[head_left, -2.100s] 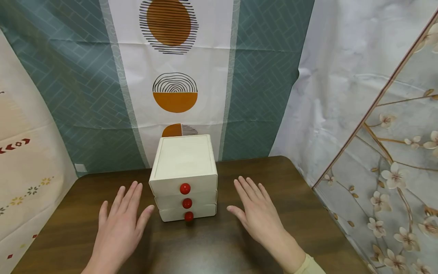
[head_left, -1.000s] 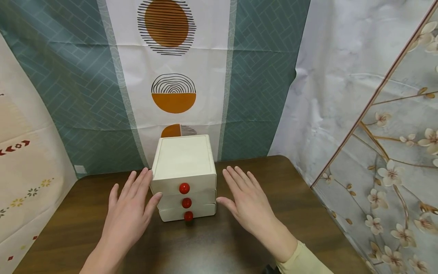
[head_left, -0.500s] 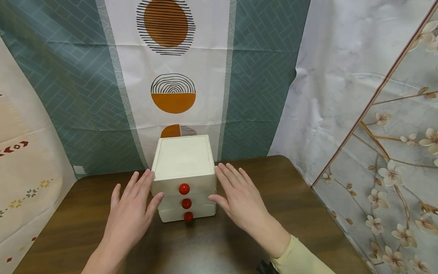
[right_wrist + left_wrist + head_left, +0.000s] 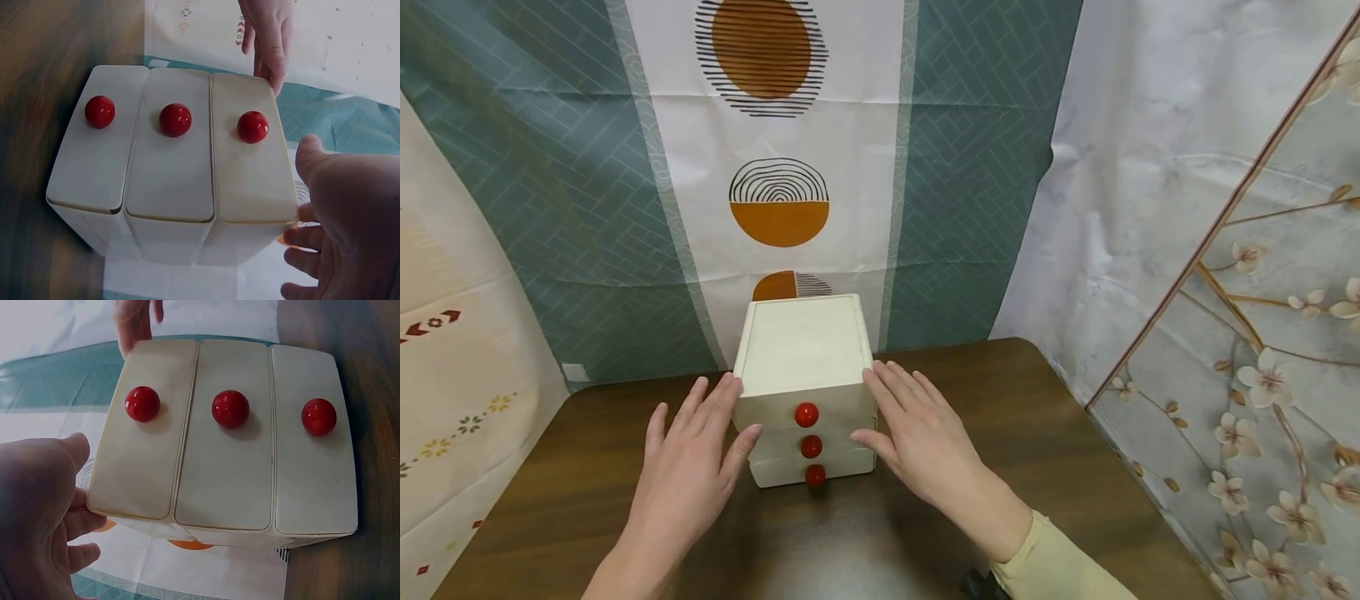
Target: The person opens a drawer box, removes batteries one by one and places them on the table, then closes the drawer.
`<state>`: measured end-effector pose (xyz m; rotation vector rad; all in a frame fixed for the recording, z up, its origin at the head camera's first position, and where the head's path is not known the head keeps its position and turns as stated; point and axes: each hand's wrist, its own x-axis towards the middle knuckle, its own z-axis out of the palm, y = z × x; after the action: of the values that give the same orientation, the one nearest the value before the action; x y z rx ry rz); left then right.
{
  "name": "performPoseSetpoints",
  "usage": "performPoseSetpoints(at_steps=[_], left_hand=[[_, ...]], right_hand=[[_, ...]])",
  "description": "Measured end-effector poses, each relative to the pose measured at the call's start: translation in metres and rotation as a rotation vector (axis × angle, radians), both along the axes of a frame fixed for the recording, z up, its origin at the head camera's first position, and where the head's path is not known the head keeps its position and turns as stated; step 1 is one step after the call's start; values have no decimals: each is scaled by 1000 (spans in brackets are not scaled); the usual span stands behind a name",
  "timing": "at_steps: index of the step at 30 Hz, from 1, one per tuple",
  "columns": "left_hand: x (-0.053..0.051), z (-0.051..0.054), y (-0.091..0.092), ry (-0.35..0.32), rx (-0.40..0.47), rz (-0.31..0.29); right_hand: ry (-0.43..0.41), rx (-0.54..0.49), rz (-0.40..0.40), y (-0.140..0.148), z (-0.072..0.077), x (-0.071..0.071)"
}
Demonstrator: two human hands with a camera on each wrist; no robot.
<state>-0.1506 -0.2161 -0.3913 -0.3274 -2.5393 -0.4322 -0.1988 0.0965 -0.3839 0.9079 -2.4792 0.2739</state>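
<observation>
Basically, head view: your left hand (image 4: 685, 467) and right hand (image 4: 925, 437) flanked the white drawer box (image 4: 805, 346), fingers extended, gripping nothing; it stood on the table (image 4: 1000, 400). Left wrist view: all three drawers (image 4: 225, 478) sat closed. Right wrist view: fingertips (image 4: 307, 213) at its edge, firm hold still undone; handling looked barely begun.

The right sleeve (image 4: 1063, 565) is pale yellow, creased near the cuff (image 4: 1022, 550), a small black piece (image 4: 981, 585) beside it; left hand (image 4: 688, 462) and right hand (image 4: 925, 435) are bare.
</observation>
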Motion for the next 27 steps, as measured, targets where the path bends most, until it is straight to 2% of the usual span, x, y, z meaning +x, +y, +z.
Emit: performPoseSetpoints(at_steps=[9, 18, 22, 27], left_hand=[[4, 2, 3, 14, 34, 4], [7, 0, 7, 30, 26, -3], [9, 2, 7, -1, 13, -4], [10, 5, 7, -87, 1, 3]], right_hand=[[-32, -36, 20, 0, -4, -3], [-44, -66, 47, 5, -10, -5], [-38, -74, 43, 6, -12, -5], [-26, -88, 38, 4, -13, -5]])
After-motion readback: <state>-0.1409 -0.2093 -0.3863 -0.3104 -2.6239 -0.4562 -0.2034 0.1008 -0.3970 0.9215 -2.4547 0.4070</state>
